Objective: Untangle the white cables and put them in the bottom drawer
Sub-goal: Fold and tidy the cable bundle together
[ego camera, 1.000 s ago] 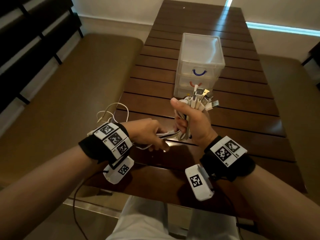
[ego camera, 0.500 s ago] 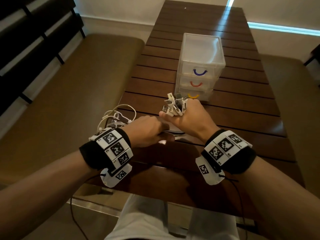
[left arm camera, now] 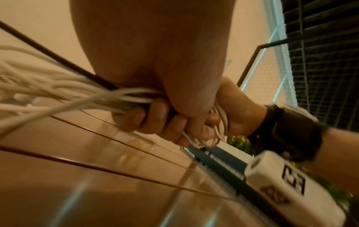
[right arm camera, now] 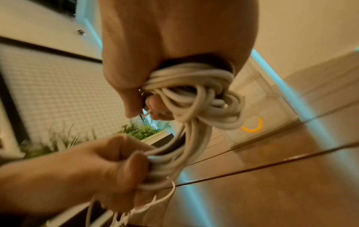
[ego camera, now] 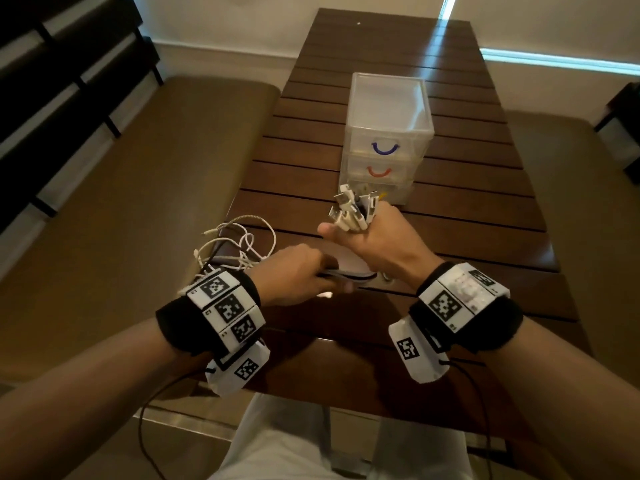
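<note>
Here the white cables trail loose at middle left of the head view, run rightward through the left hand, whose grip is closed round them, and end bunched, plugs up, in the right hand, likewise clenched on them. Just beyond stands the drawer unit; its bottom drawer looks closed, front half hidden by plugs.

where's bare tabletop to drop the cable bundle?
Bare slats right of the right hand and beside the drawer unit; also beyond it. Crowded: loose white cables at the left edge by the left hand.
</note>
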### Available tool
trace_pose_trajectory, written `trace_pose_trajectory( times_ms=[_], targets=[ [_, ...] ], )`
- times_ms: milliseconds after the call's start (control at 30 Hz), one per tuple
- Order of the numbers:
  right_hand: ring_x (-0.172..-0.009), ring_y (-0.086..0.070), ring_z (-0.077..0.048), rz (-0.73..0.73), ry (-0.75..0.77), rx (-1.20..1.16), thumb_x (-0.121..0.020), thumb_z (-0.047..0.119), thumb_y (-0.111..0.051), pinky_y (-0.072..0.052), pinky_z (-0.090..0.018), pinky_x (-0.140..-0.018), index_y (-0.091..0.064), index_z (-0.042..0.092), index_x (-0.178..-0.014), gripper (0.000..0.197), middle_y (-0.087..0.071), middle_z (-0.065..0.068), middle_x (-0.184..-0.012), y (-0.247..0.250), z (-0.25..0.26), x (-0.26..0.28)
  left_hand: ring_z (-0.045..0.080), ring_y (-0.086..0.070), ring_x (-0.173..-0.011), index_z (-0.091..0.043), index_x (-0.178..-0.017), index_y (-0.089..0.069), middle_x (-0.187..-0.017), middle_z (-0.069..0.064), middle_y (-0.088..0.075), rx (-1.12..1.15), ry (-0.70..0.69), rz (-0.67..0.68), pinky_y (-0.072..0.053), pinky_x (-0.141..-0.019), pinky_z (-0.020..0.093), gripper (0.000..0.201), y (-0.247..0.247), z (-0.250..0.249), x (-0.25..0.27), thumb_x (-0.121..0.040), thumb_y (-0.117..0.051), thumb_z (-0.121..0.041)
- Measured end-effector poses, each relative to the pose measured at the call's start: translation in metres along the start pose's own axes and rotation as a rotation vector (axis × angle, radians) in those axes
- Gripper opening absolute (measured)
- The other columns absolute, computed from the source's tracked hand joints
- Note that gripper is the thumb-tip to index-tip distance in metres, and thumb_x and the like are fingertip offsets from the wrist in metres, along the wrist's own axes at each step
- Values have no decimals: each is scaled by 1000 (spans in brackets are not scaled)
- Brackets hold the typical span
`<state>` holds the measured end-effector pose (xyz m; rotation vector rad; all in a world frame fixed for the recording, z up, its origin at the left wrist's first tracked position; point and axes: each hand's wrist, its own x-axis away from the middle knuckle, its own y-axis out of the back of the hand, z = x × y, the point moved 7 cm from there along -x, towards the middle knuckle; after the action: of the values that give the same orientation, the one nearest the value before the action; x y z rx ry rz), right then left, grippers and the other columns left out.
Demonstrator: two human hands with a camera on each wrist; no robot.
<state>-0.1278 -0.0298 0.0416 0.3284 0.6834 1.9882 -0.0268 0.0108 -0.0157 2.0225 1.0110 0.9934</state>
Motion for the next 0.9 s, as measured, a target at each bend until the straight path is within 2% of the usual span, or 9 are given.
trace_pose_trajectory(
  times_ms=[133, 200, 333, 467, 633, 733, 800, 867, 900],
  targets=[
    [-73, -62, -10, 97, 19, 211, -77, 64, -66, -53, -36, -70, -59, 35, -67, 32, -66, 9, -74, -8, 7, -1, 15, -64, -102, -20, -107, -69, -108, -1, -70, 352, -37, -76, -51, -94, 40, 32, 12, 2, 5, -82, -70, -40],
    [-82, -63, -10, 227, 5, 249, -72, 70, -67, -53, -34, -75, -58, 37, -75, 35, -67, 11, -85, -17, 5, 1, 14, -63, -104, -19, -107, -69, -112, -2, -68, 320, -79, -81, -51, -95, 35, 37, 19, -1, 7, -78, -65, -41],
    [-87, -62, -2, 357, -42, 137, -65, 60, -80, -49, -24, -79, -58, 44, -80, 31, -65, 17, -89, -24, 0, 8, 16, -61, -105, -16, -112, -70, -115, 0, -67, 40, -122, -47, -50, -95, 38, 27, 19, -5, 4, -89, -65, -29],
    [-89, -66, -8, 385, -87, 76, -61, 60, -81, -55, -37, -87, -66, 35, -92, 42, -71, 10, -94, -25, -13, 5, 6, -58, -96, -22, -104, -69, -101, -12, -62, 151, -121, -38, -49, -93, 25, 19, 22, -14, 1, -87, -64, -29],
    [-75, -73, -22, 501, -126, -24, -73, 40, -82, -60, -44, -79, -67, 16, -95, 35, -75, -6, -85, -29, -21, 11, 4, -60, -86, -15, -101, -68, -98, -6, -67, 147, -100, 70, -48, -79, 17, 11, 17, -19, -2, -91, -64, -17],
    [-81, -73, -19, 478, -125, -95, -80, 32, -79, -59, -39, -79, -70, 19, -98, 24, -75, -4, -91, -27, -25, 11, 11, -63, -97, -20, -112, -66, -108, -4, -69, 235, -132, 153, -51, -90, 24, 28, 15, -22, -1, -86, -72, -27],
    [-83, -72, -18, 438, -111, -144, -84, 26, -76, -58, -40, -79, -70, 19, -99, 18, -74, -4, -91, -25, -25, 12, 2, -59, -105, -27, -119, -61, -115, -13, -65, 246, -139, 193, -47, -93, 17, 39, 15, -22, 3, -83, -74, -33],
    [-73, -72, -28, 451, -139, -228, -90, 22, -69, -59, -43, -69, -67, 15, -100, 12, -73, -9, -84, -27, -26, 17, -6, -59, -94, -44, -105, -60, -100, -25, -65, 281, -136, 185, -49, -87, 20, 19, 18, -21, 4, -88, -67, -37],
    [-68, -71, -31, 464, -146, -250, -93, 22, -65, -60, -43, -65, -66, 13, -99, 11, -73, -10, -79, -28, -25, 19, -2, -62, -85, -49, -93, -60, -89, -27, -66, 296, -121, 188, -52, -82, 25, 11, 19, -20, 6, -91, -62, -38]
  ],
)
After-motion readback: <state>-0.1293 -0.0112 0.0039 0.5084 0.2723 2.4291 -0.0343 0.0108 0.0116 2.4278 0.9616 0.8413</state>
